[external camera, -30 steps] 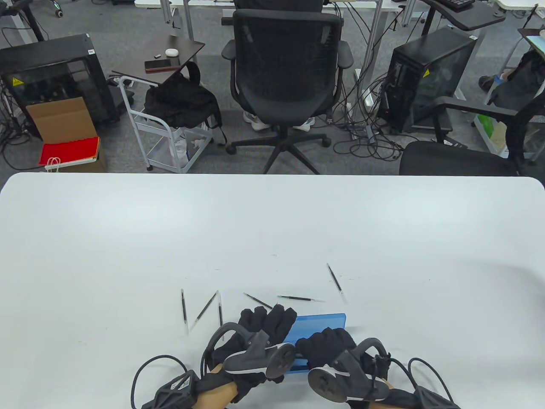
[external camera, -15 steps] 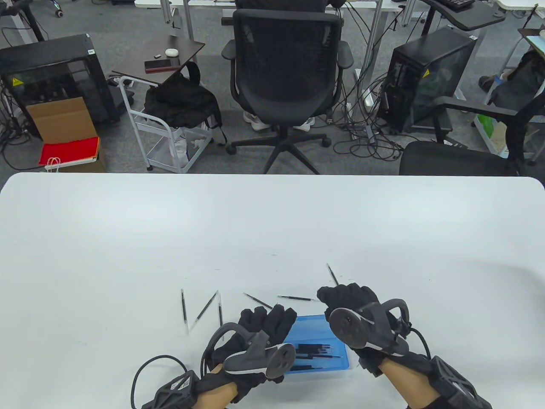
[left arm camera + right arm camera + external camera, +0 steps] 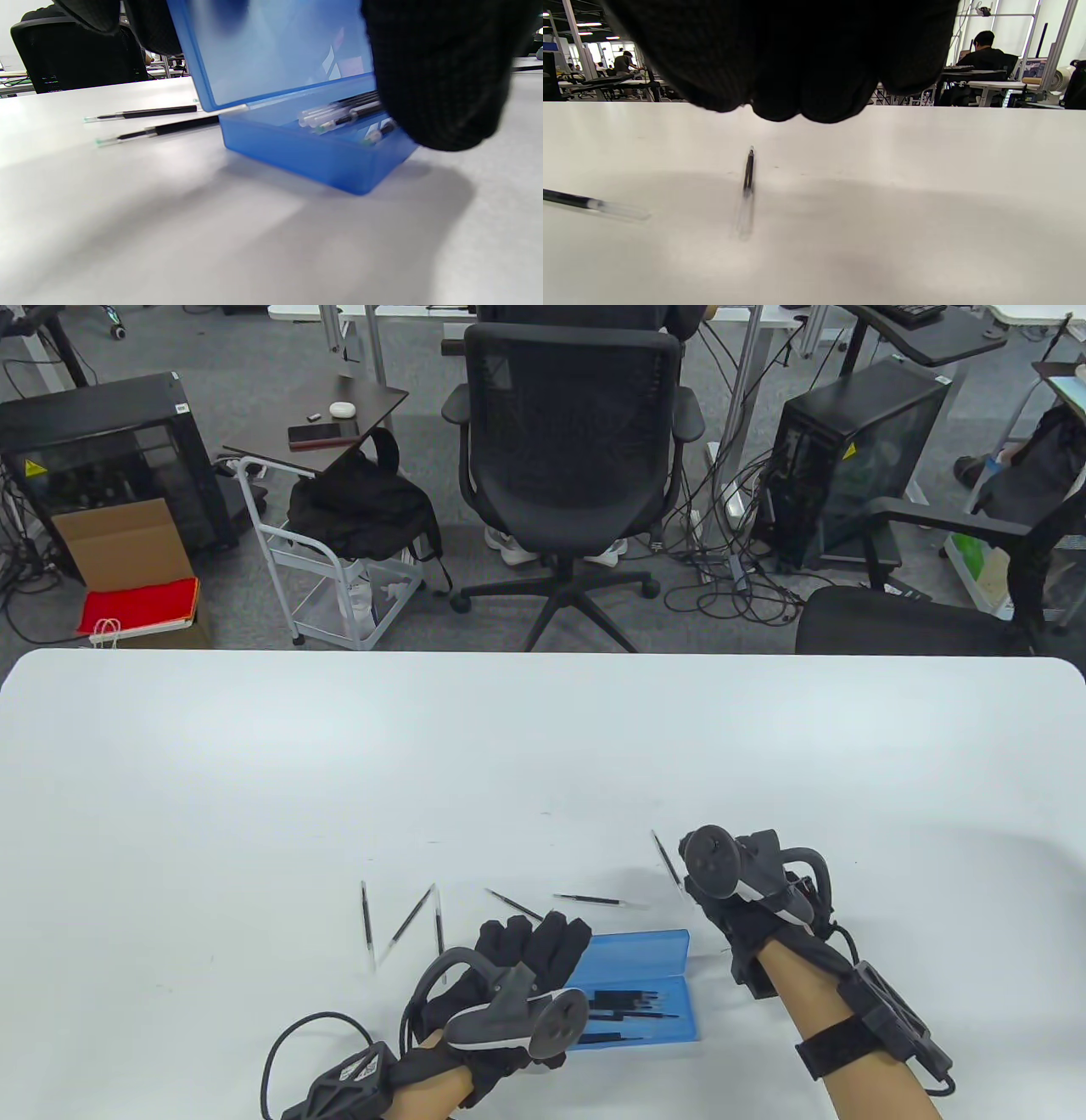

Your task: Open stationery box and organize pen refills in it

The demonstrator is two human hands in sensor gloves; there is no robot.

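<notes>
The left hand (image 3: pixel 517 984) grips the near-left end of the translucent blue plastic stationery box (image 3: pixel 636 997), fingers curled over its raised lid, with several thin black refills already inside; if that hold slackens, I judge the lid could drop shut or the light box skid on the smooth white table (image 3: pixel 254 780). Just beyond the box's far-right corner, the right hand (image 3: pixel 738 891) hovers over a slim refill (image 3: pixel 666 858), fingers hidden so its grip cannot be told, and a hasty pinch may roll it away.
</notes>
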